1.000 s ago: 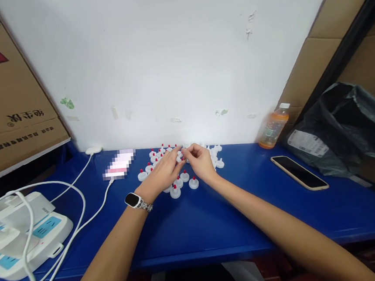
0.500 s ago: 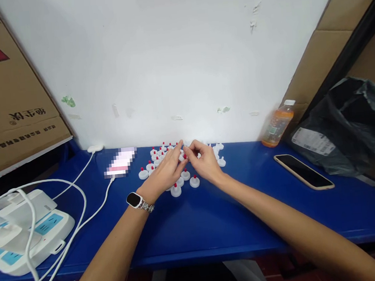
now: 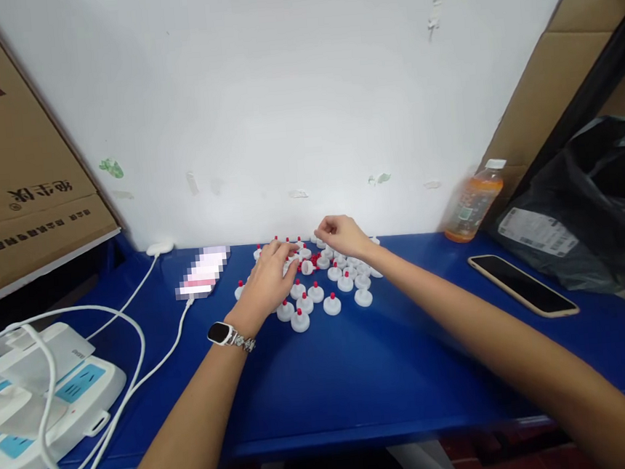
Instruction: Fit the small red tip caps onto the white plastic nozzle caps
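Note:
Several small white caps with red tips (image 3: 332,303) stand in a cluster on the blue table (image 3: 358,376), near the white wall. My left hand (image 3: 268,278), with a watch (image 3: 221,334) on its wrist, lies over the cluster's left side, fingers curled down onto the caps; what it holds is hidden. My right hand (image 3: 341,235) hovers over the far side of the cluster, its fingertips pinched together on something too small to make out.
A phone (image 3: 522,284) lies at the right, beside an orange drink bottle (image 3: 472,202) and a black plastic bag (image 3: 590,217). At left sit a white power strip (image 3: 36,394) with white cables (image 3: 131,352), a charging phone (image 3: 203,272) and a cardboard box (image 3: 10,151).
My hands, pinched together over the cluster's middle, have parted. The right hand moved back toward the wall; the left stayed low over the caps. The camera shifted slightly.

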Demonstrator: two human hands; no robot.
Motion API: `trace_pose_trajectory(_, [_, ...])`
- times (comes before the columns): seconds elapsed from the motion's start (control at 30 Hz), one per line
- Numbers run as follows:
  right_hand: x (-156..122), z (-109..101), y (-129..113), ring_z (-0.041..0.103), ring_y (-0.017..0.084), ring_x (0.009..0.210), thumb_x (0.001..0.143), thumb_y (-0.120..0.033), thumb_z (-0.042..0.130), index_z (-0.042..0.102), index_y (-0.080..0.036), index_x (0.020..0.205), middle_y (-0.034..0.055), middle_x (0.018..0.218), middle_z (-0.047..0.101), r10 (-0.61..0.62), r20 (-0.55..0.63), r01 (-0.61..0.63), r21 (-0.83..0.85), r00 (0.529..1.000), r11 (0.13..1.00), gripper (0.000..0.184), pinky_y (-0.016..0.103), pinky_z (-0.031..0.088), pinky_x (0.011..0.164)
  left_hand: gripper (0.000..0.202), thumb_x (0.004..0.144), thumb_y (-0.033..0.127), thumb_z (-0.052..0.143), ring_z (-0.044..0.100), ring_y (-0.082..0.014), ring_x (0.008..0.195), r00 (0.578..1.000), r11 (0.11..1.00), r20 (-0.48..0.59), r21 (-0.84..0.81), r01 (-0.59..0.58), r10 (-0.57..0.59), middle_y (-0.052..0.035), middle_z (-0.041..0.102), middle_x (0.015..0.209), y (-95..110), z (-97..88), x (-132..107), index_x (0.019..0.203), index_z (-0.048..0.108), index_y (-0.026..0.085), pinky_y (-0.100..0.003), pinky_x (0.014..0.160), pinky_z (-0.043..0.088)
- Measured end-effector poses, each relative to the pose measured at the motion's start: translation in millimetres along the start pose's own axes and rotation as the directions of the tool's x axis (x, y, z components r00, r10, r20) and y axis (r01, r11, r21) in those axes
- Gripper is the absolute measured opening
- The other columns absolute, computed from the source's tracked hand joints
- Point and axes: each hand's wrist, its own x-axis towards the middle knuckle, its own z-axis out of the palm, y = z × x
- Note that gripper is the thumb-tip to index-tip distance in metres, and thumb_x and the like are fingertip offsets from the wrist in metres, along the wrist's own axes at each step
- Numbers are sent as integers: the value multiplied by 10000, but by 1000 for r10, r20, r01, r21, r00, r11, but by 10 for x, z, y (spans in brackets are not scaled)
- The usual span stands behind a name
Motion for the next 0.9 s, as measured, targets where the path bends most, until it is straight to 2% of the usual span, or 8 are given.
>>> trace_pose_trajectory(0.2, [-192, -25, -172, 551, 274, 1013, 769, -413, 732, 744, -230, 899, 54, 928, 690, -121, 348, 252, -360, 930, 898, 225, 413, 322, 938, 245, 983, 322, 453, 565, -256, 1047, 999, 1000, 40, 16, -8, 7, -77, 606, 1106, -4, 14, 0, 1108, 635, 216, -441, 934, 483])
trace_pose_trajectory(0.3, [-218, -16, -153, 511, 301, 1050, 747, -473, 759, 760, -252, 907, 76, 980, 661, -121, 426, 307, -402, 897, 863, 272, 427, 300, 937, 233, 984, 314, 457, 568, -244, 1020, 999, 999, 29, 20, -30, 30, -72, 605, 1088, -21, 42, -6, 1081, 643, 214, -431, 950, 475])
trace_pose_trajectory(0.4, [-229, -7, -95, 516, 280, 1035, 776, -397, 744, 758, -236, 844, 71, 962, 666, -134, 452, 327, -380, 882, 865, 175, 417, 295, 926, 231, 987, 319, 459, 566, -243, 1016, 999, 999, 19, 19, -29, 28, -70, 606, 1069, -19, 34, -15, 1059, 651, 214, -428, 954, 471])
trace_pose_trajectory(0.5, [-270, -3, -85, 567, 210, 920, 803, -297, 694, 734, -204, 826, 35, 882, 688, -162, 392, 271, -241, 906, 932, 104, 370, 339, 892, 244, 980, 360, 481, 572, -245, 1019, 999, 999, 15, 15, -31, 31, -75, 607, 1093, 21, 5, -33, 1085, 643, 210, -428, 952, 472])
trace_pose_trajectory(0.6, [-352, 12, -168, 568, 147, 724, 796, -291, 662, 690, -170, 815, 10, 769, 673, -126, 261, 123, 27, 957, 992, 125, 293, 404, 727, 407, 916, 446, 597, 589, -246, 985, 998, 998, 25, 0, -57, 57, -81, 602, 1163, 96, -21, -51, 1261, 574, 230, -421, 902, 493])
trace_pose_trajectory(0.67, [-419, 26, -248, 553, 135, 645, 778, -302, 670, 652, -167, 784, -1, 692, 644, -48, 214, 7, 189, 976, 982, 136, 270, 404, 631, 525, 882, 468, 645, 600, -239, 938, 996, 997, 49, -15, -78, 79, -77, 612, 1157, 145, -32, -51, 1346, 519, 256, -404, 843, 504])
trace_pose_trajectory(0.77, [-504, 24, -328, 568, 133, 627, 768, -341, 699, 632, -171, 759, -5, 657, 645, 44, 242, -136, 380, 969, 915, 183, 266, 412, 617, 404, 927, 416, 593, 611, -225, 927, 994, 993, 55, -64, -95, 98, -65, 640, 1120, 187, -44, -33, 1301, 552, 268, -378, 808, 500])
trace_pose_trajectory(0.9, [-534, -50, -283, 563, 127, 687, 797, -473, 687, 678, -161, 790, 8, 731, 673, 31, 253, -155, 485, 967, 861, 312, 259, 396, 636, 269, 957, 375, 540, 628, -195, 884, 995, 983, 26, -159, -90, 95, -50, 667, 1035, 187, -56, -8, 1182, 582, 234, -351, 792, 498])
